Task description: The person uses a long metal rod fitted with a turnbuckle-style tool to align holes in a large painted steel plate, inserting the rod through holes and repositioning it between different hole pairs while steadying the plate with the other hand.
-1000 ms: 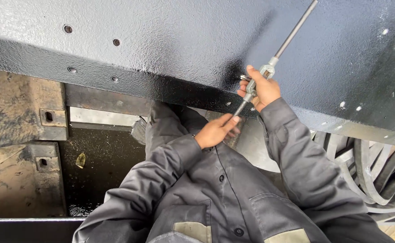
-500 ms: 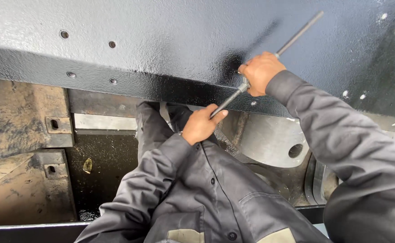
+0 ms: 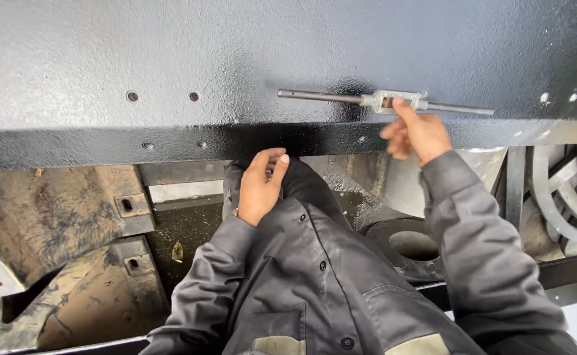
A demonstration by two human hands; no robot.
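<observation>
Right hand [image 3: 415, 135] fingertip touches long slim bare-steel tap wrench [image 3: 386, 101] lying level on glossy, pebbled black-painted steel beam [image 3: 170, 59]; fingers loose, apart. Left hand [image 3: 261, 186] relaxed, half-curled, holding nothing, near beam's lower edge.

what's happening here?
A person in grey work clothes is at a black painted steel beam with small holes. Their right hand touches the centre of a T-handle tap wrench lying level across the beam face, fingers loosely spread, slightly blurred. The left hand rests below the beam's lower edge, holding nothing.
</observation>
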